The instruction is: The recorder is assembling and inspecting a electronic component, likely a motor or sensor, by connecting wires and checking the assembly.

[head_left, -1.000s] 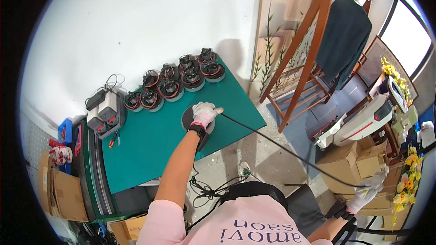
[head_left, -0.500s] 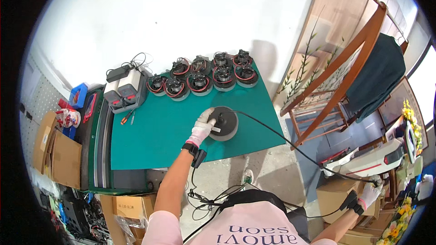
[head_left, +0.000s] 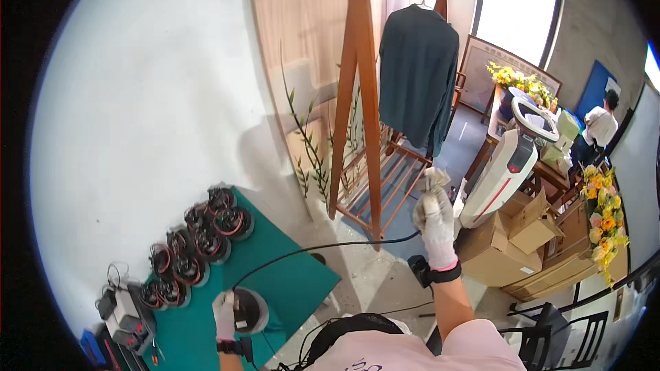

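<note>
A dark grey, round, wheel-like unit (head_left: 249,310) with a pale rim lies on the green table mat (head_left: 295,288). My left hand (head_left: 225,315), in a white glove, grips its left edge. From the unit a black cable (head_left: 323,246) arcs up to the right. My right hand (head_left: 437,218), also gloved, is raised in front of the wooden clothes rack and closed on the cable's far end, stretching it out. What lies inside those fingers is hidden.
Several similar round units (head_left: 206,240) with coiled red and black wires stand along the wall. A grey-white charger-like device (head_left: 128,319) is at the mat's left. A clothes rack (head_left: 357,96) with a dark shirt, a white machine (head_left: 500,178), cardboard boxes (head_left: 495,247) and a person (head_left: 601,127) are to the right.
The view has swung right. My right hand has risen from low at the right to beside the rack, bringing the cable with it. My left hand stays on the unit.
</note>
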`<action>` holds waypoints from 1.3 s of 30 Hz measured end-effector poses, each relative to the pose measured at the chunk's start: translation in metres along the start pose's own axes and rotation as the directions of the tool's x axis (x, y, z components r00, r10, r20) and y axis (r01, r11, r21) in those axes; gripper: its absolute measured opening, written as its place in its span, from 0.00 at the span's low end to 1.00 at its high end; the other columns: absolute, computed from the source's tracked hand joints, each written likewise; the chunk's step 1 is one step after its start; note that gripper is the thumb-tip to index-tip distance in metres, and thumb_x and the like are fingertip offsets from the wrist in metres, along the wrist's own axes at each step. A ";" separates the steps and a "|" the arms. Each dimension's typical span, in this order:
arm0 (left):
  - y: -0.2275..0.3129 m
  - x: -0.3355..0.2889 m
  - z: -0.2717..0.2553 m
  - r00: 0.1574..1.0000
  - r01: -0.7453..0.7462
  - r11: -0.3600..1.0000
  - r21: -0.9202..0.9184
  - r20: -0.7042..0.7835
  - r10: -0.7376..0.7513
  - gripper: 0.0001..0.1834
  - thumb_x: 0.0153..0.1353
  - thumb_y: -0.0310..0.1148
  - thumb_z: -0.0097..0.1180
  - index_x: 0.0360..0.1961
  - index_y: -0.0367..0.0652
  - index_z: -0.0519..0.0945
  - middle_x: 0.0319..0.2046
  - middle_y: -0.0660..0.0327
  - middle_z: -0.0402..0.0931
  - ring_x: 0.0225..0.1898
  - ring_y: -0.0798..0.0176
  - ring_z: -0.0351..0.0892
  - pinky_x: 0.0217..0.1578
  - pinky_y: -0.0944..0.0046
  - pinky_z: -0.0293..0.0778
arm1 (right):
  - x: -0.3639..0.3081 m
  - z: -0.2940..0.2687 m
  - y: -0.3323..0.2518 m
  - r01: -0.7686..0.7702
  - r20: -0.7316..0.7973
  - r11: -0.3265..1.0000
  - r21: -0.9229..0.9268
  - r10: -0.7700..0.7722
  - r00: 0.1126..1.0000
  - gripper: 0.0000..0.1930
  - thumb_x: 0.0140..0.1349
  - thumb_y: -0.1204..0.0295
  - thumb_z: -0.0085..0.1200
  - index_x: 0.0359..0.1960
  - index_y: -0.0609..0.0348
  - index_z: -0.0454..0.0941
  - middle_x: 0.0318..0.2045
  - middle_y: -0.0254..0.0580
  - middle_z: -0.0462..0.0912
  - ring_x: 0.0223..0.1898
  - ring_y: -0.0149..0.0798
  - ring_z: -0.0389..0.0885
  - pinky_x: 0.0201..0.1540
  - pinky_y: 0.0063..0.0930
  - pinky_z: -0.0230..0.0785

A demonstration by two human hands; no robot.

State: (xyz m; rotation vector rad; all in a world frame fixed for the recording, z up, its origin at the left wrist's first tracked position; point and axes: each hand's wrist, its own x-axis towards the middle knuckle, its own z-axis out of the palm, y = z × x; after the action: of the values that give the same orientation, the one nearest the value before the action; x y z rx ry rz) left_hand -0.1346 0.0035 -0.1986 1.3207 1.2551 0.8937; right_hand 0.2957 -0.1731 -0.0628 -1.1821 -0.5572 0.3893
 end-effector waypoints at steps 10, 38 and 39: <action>-0.025 0.012 0.006 0.984 -0.047 0.996 -0.081 -0.173 0.032 0.18 0.61 0.38 0.52 0.16 0.42 0.68 0.13 0.68 0.65 0.15 0.75 0.63 0.19 0.73 0.59 | 0.035 0.040 0.000 0.306 0.143 0.937 -0.168 -0.284 0.948 0.20 0.65 0.63 0.45 0.54 0.64 0.67 0.32 0.31 0.74 0.30 0.23 0.69 0.35 0.17 0.63; 0.214 -0.052 0.010 0.474 -0.871 0.482 0.093 0.410 0.779 0.22 0.58 0.44 0.52 0.41 0.33 0.75 0.45 0.47 0.72 0.46 0.49 0.73 0.45 0.57 0.69 | -0.096 0.214 0.002 -0.725 0.976 0.688 0.018 0.146 0.163 0.15 0.58 0.66 0.51 0.37 0.67 0.74 0.30 0.36 0.76 0.30 0.28 0.73 0.34 0.18 0.65; 0.217 -0.050 0.017 0.408 -0.892 0.451 -0.023 0.384 0.828 0.21 0.56 0.42 0.55 0.41 0.32 0.75 0.42 0.48 0.73 0.42 0.52 0.74 0.41 0.59 0.71 | -0.101 0.214 0.001 -0.690 0.982 0.723 0.026 0.112 0.154 0.14 0.60 0.66 0.49 0.40 0.66 0.73 0.32 0.35 0.76 0.31 0.26 0.73 0.33 0.18 0.65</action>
State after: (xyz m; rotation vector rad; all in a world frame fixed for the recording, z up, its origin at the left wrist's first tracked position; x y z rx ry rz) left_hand -0.0866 -0.0246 0.0181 2.2592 0.2577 1.1761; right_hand 0.0873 -0.0676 -0.0259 -0.4075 -1.0785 1.7730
